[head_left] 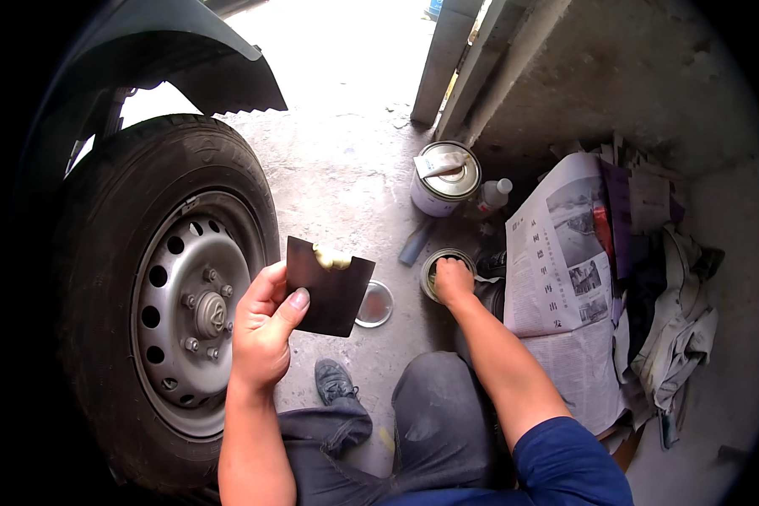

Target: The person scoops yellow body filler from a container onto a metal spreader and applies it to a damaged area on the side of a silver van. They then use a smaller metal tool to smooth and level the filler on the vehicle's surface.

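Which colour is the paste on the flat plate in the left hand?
Pale yellow paste on the dark brown plate, head view.

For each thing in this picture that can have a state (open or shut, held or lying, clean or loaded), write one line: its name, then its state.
Dark spreader plate: held in left hand, yellowish putty on its top edge.
Small can: open, right hand reaching into it.
Round lid: off, lying on the floor.
Large white can: closed, rag on top.
Small bottle: capped, lying tilted.
Newspaper: spread open.
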`<state>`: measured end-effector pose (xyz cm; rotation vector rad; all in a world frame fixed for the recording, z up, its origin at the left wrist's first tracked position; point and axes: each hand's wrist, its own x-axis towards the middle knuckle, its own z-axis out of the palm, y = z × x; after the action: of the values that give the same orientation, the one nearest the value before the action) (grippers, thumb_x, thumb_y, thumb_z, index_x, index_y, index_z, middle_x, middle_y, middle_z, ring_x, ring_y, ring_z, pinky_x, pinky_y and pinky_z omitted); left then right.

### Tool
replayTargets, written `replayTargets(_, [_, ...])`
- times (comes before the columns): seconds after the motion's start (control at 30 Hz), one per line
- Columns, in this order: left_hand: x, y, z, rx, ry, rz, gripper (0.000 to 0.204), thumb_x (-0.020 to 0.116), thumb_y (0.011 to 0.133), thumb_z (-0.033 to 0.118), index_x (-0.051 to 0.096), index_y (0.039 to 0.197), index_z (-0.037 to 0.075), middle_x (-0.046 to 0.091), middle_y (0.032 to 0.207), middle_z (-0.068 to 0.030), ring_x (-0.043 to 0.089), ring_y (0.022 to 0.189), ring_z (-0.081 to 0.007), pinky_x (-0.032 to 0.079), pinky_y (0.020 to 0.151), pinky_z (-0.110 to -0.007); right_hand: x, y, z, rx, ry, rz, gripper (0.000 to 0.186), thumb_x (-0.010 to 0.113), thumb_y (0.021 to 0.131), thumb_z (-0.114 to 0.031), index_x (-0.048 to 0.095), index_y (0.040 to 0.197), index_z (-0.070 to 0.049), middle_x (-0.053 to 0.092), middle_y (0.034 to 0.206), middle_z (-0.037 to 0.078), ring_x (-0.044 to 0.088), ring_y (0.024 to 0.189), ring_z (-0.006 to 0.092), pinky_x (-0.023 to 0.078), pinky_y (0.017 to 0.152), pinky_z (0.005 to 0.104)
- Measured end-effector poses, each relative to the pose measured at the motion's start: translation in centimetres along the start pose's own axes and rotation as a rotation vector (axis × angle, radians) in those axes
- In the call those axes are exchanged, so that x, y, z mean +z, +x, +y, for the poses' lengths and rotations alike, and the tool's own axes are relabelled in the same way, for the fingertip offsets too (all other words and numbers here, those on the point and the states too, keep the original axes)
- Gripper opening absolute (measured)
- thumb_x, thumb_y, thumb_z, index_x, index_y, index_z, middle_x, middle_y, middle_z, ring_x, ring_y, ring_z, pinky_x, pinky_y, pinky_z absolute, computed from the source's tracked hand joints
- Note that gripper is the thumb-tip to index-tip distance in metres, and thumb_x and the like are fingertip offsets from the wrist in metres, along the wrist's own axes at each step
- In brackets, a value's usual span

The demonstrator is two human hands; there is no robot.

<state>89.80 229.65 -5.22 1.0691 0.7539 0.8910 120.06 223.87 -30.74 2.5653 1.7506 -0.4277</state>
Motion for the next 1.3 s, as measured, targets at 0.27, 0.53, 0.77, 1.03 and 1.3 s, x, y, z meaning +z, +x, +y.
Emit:
replayTargets(0.27, [-0.3, 0.4, -0.3, -0.004, 0.019, -0.01, 0.037, 0.052, 0.091, -0.002, 0.05, 0.128, -0.003, 0.059, 0.123, -0.0115, 0.056, 0.113, -0.0176, 0.041, 0.1, -0.031, -0.6, -0.8, 0.5, -0.225, -0.049, -0.048, 0.015, 0.052, 0.079, -0.008, 0.064, 0.088, -0.008, 0.064, 0.093, 0.01, 0.058, 0.096, 0.0302, 0.049, 0.08, 0.0423])
replayTargets(0.53, [0.0, 0.6, -0.5, -0.015, 0.039, -0.019, 0.037, 0.052, 0.091, -0.002, 0.05, 0.127, -0.003, 0.059, 0.121, -0.0106, 0.056, 0.112, -0.0169, 0.041, 0.1, -0.03, -2.2, -1.9, -0.1, -0.244, -0.184, -0.2, 0.02, 0.052, 0.084, -0.016, 0.07, 0.093, -0.013, 0.067, 0.098, 0.004, 0.055, 0.103, 0.0251, 0.044, 0.084, 0.0424])
replayTargets(0.77, [0.5, 0.8, -0.5, -0.024, 0.057, -0.022, 0.035, 0.053, 0.091, 0.001, 0.051, 0.126, -0.003, 0.06, 0.118, -0.0091, 0.056, 0.109, -0.0149, 0.041, 0.097, -0.029, -3.8, -2.4, 0.4, -0.145, -0.137, -0.269, 0.022, 0.054, 0.08, -0.012, 0.07, 0.094, -0.013, 0.068, 0.103, 0.007, 0.055, 0.108, 0.0273, 0.043, 0.089, 0.0446])
replayTargets(1.03, [0.9, 1.0, -0.7, -0.026, 0.045, -0.025, 0.035, 0.055, 0.091, 0.003, 0.053, 0.125, -0.003, 0.062, 0.116, -0.0082, 0.057, 0.107, -0.0134, 0.041, 0.097, -0.028, -7.7, -4.5, 0.7, 0.12, 0.157, -0.163, 0.028, 0.055, 0.077, -0.011, 0.068, 0.101, -0.009, 0.069, 0.1, 0.013, 0.058, 0.102, 0.0348, 0.046, 0.088, 0.0433])
replayTargets(1.3, [1.6, 1.5, -1.4, -0.069, 0.084, -0.068, 0.036, 0.053, 0.092, 0.004, 0.051, 0.127, -0.002, 0.062, 0.116, -0.0078, 0.057, 0.105, -0.0138, 0.042, 0.096, -0.029, -12.1, -8.0, 0.4, 0.165, 0.385, 0.117, 0.027, 0.051, 0.082, -0.007, 0.066, 0.103, -0.004, 0.068, 0.1, 0.016, 0.058, 0.099, 0.0361, 0.045, 0.089, 0.0426])
